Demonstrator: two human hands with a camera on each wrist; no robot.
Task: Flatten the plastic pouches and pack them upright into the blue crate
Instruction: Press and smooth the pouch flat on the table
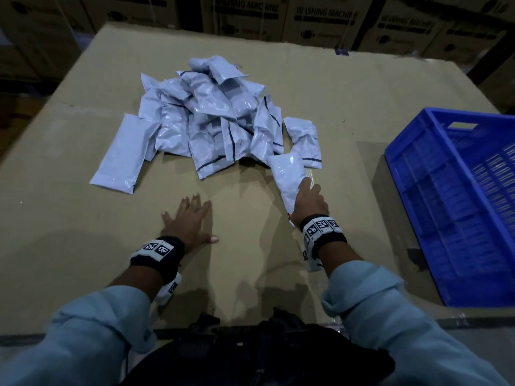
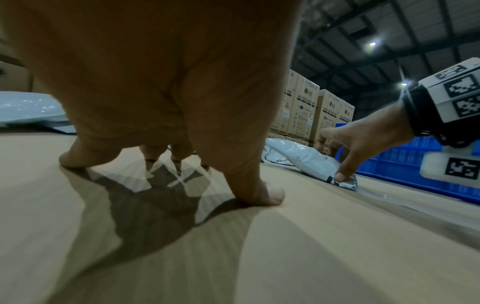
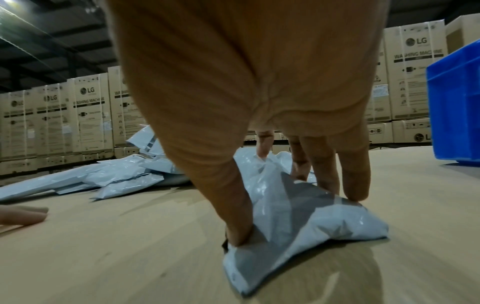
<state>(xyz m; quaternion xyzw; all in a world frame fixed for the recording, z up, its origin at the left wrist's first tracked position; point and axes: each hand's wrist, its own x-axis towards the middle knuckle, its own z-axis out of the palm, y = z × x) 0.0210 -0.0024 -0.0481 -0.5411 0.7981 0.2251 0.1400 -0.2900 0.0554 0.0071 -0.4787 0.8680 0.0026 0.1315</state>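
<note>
A heap of grey-white plastic pouches lies in the middle of the cardboard-covered table. At the heap's right edge my right hand arches over one puffy pouch. In the right wrist view the thumb digs into this pouch at its near left edge and the fingers bear on its top, so it bulges between them. My left hand lies flat on the bare cardboard, fingers spread, holding nothing. The blue crate stands at the right; the part of its inside that shows holds no pouches.
One flat pouch lies apart at the heap's left. Stacked washing-machine cartons line the far side of the table. Bare cardboard stretches between my hands and toward the front edge. The crate sits close behind my right hand.
</note>
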